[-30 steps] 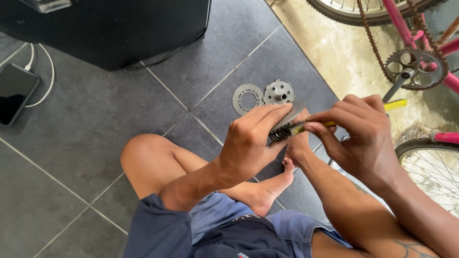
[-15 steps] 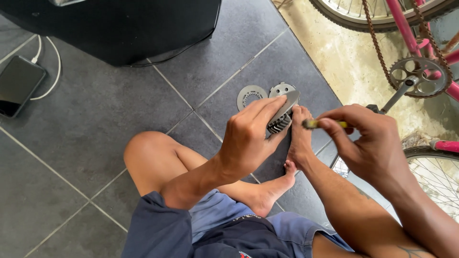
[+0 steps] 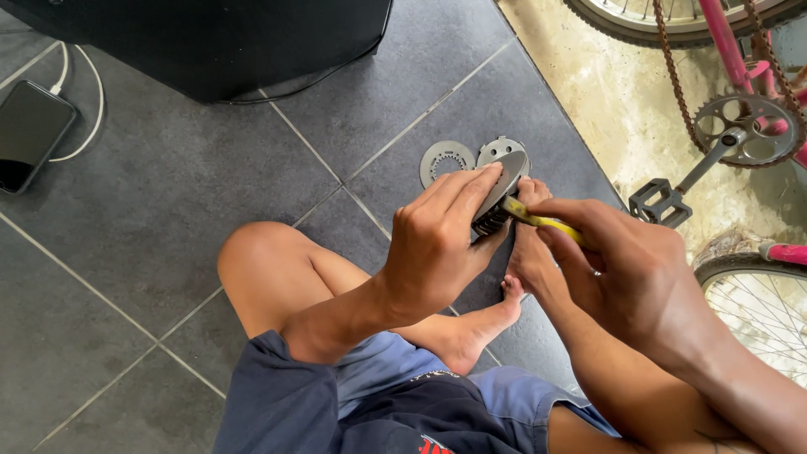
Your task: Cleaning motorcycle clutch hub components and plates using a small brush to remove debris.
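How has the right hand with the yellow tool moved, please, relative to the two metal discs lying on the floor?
Yes: the right hand has drawn back toward the body, away from the discs on the tiles, its yellow tool now meeting the toothed part.

held in the left hand [image 3: 437, 244]: a toothed part [image 3: 496, 206] of dull grey metal, face smooth with a soft sheen, edge ridged and darker. pinched in the right hand [image 3: 626, 269]: a yellow-handled tool [image 3: 538, 220], handle likely glossy plastic. lying on the floor tiles [image 3: 193, 193]: two flat metal discs [image 3: 447, 160], matt grey, pierced with holes. tiles themselves dark grey, matt, faintly mottled, with pale grout lines. beyond them a concrete patch [image 3: 622, 109], rough and stained. bicycle frame [image 3: 727, 38] in glossy pink paint; chain [image 3: 672, 76] rusty brown and rough; chainring [image 3: 744, 126] bare worn metal; pedal [image 3: 651, 202] black, probably plastic. phone [image 3: 29, 130] with a black glassy screen, beside a smooth white cable [image 3: 88, 109]. shorts [image 3: 353, 403] of soft blue cloth.
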